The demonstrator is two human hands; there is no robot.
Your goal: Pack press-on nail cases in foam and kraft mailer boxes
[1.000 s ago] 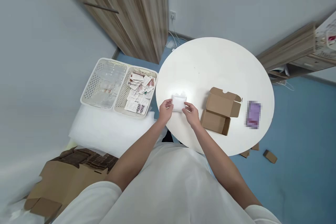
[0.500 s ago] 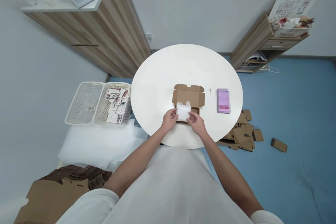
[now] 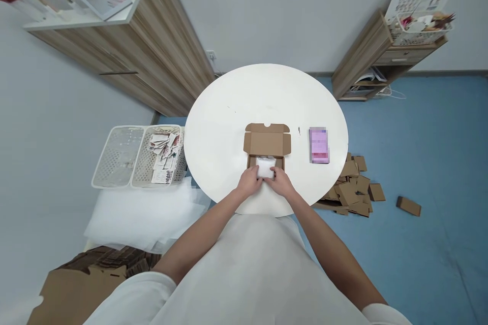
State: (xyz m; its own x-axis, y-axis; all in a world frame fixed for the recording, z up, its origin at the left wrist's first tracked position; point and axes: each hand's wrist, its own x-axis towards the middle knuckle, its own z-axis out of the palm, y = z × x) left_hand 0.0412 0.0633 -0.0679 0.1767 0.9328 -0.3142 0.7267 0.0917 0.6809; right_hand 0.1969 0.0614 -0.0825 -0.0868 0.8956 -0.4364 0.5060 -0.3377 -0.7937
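Note:
On the round white table (image 3: 221, 111) lies a brown cardboard box (image 3: 267, 143), its lid folded back away from me. A small white foam-wrapped packet (image 3: 266, 166) rests in the box's tray. My left hand (image 3: 249, 181) grips the packet's near left corner. At the near right corner, my right hand (image 3: 280, 181) has its fingers closed on the same packet. The hands cover the box's front edge, and what the wrapping contains is hidden.
A pink-purple stack (image 3: 319, 145) sits on the table's right side. White baskets (image 3: 118, 157), one holding cards, stand left above white foam sheets (image 3: 145, 213). Flat cardboard (image 3: 76, 289) is piled lower left. Small boxes (image 3: 353, 188) heap on the floor at right.
The white packet has gone down from above the box into its tray. Both hands have moved toward me and closer together, still holding it. The view has shifted slightly.

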